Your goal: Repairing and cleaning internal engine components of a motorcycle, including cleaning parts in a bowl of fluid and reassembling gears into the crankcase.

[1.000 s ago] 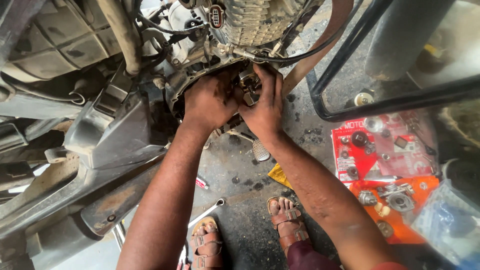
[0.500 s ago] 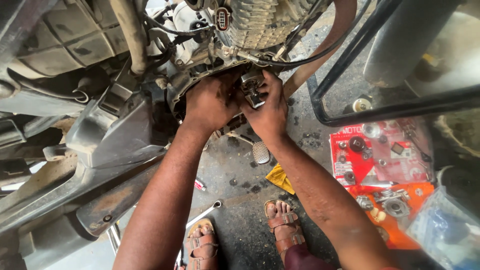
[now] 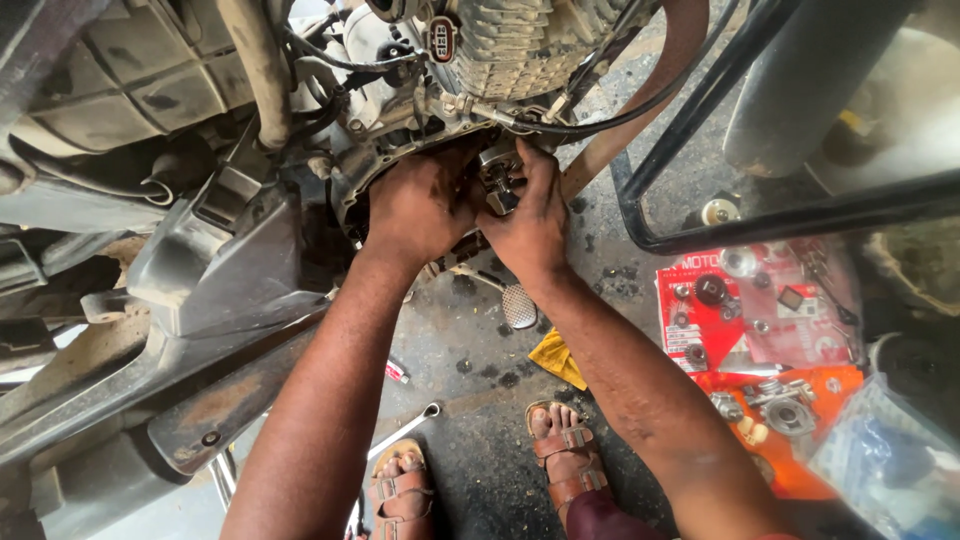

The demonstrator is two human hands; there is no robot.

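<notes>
Starting at the left, we have the grey plastic body panel and the rusty metal bar below it, both close to our left forearm; if we shift our weight, that arm could scrape against their edges. Our left hand is pressed flat against the open side of the engine, fingers curled in toward the opening; we cannot tell whether it grips anything, since the fingertips are hidden. Just to its right, our right hand is closed around a small metal part, which sits at the mouth of the engine opening, between the two hands. Both hands look oily, so we judge the part could slip and drop onto the dirty floor, picking up grit. A spanner lies by our sandalled left foot, and a yellow rag near the right foot; stepping back, we could tread on either. Cables cross above the right hand and might snag our fingers. Further right, small parts lie loose on red and orange packets; a careless knee or foot could scatter them.
</notes>
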